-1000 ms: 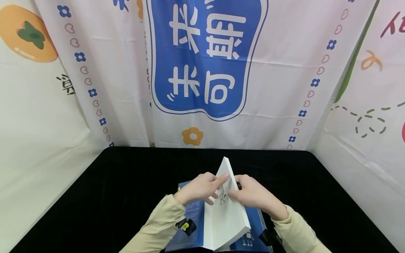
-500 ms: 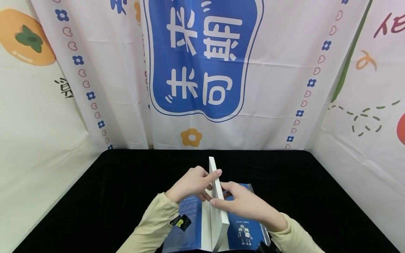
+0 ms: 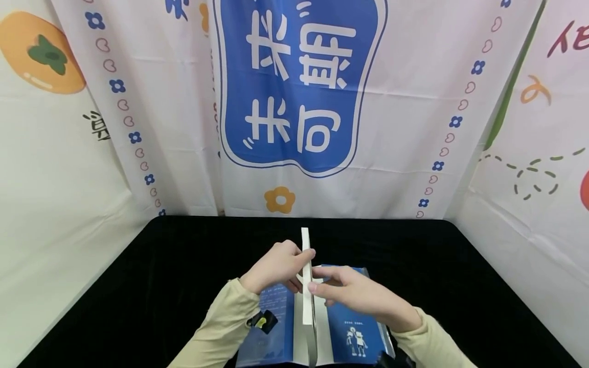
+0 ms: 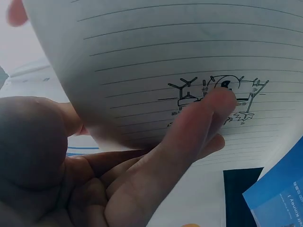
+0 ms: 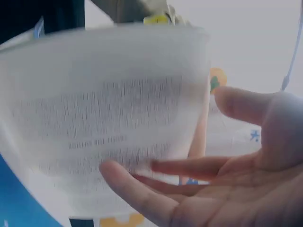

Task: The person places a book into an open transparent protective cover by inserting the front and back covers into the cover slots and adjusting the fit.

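Observation:
A book lies spread on the black table, its blue cover (image 3: 338, 319) flat on both sides and its block of white pages (image 3: 307, 301) standing upright in the middle. My left hand (image 3: 278, 267) holds the block from the left, thumb over its edge. In the left wrist view its fingers lie against a lined page (image 4: 142, 42) with a black line drawing. On the other side is my right hand (image 3: 361, 294), fingers extended beside the pages. The right wrist view has its thumb apart from a page of print (image 5: 94, 118); whether the fingertips touch is unclear.
Black cloth covers the table (image 3: 198, 286) around the book. A white printed curtain (image 3: 405, 128) hangs behind it, with pale sheets at left and right. A dark strap with a yellow spot (image 3: 262, 321) sits on the left wrist.
The page block has swung from leaning right to upright. The right hand has loosened from it, and more of the right blue cover shows. The left hand has shifted slightly left.

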Available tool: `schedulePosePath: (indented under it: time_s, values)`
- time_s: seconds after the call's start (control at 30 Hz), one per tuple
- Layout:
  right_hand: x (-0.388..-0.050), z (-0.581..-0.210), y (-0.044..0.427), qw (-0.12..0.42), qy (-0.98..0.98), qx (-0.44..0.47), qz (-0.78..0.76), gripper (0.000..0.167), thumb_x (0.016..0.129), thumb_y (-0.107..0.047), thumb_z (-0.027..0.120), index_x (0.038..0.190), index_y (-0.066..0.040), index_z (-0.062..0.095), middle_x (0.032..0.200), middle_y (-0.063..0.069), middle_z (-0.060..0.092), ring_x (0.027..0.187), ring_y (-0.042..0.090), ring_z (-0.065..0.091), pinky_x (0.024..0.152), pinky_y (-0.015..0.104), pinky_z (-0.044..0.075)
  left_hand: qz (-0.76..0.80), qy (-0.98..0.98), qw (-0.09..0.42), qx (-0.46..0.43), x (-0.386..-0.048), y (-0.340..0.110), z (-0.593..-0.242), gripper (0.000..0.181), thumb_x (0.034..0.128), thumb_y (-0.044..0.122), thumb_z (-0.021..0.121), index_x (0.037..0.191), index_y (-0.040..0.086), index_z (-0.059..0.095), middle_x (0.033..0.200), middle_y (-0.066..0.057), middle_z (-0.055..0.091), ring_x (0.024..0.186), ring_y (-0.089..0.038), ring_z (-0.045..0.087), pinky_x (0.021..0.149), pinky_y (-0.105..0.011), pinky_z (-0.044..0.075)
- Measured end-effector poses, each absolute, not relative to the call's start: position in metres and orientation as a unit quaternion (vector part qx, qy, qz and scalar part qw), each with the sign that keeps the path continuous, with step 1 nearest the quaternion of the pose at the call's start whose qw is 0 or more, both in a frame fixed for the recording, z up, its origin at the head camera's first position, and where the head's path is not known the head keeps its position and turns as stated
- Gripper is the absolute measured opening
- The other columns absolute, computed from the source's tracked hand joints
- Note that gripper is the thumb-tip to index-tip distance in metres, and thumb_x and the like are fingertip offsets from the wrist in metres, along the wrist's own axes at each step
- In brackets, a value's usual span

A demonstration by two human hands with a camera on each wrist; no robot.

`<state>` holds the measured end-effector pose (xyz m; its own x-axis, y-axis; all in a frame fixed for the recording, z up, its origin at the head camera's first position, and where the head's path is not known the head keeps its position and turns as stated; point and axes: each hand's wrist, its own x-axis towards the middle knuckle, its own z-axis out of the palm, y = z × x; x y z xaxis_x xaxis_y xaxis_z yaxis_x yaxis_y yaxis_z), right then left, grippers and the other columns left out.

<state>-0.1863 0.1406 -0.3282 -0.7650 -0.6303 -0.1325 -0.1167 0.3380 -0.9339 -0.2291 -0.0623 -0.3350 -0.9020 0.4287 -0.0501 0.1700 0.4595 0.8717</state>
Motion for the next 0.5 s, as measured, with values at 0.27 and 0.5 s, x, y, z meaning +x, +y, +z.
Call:
schedulePosePath:
  time_s: [0.27,0.5]
  values:
    - [-0.219,-0.357,0.16,0.214,0.886,-0.17,-0.374,0.063,0.091,-0.035,0.071,0.137,0.004,0.052,0.132,0.018,0.057,0.114,0.032,0.058,0.095,0.055,0.046,0.481,0.85,0.123,0.177,-0.228,-0.061,-0.335,0.042,0.1043,0.032,0.05,0.085,0.0,0.069,0.064,-0.011,0.065,0.058,-0.031,0.069,0.055,-0.043,0.058]
    - [-0.229,-0.372,0.167,0.215,0.934,-0.116,-0.26,0.071,0.075,-0.027,0.088,0.132,0.001,0.058,0.128,0.017,0.057,0.111,0.032,0.056,0.095,0.058,0.044,0.465,0.862,0.104,0.171,-0.226,-0.06,-0.335,0.041,0.1042,0.029,0.048,0.087,-0.002,0.07,0.071,-0.008,0.068,0.053,-0.023,0.067,0.052,-0.039,0.057]
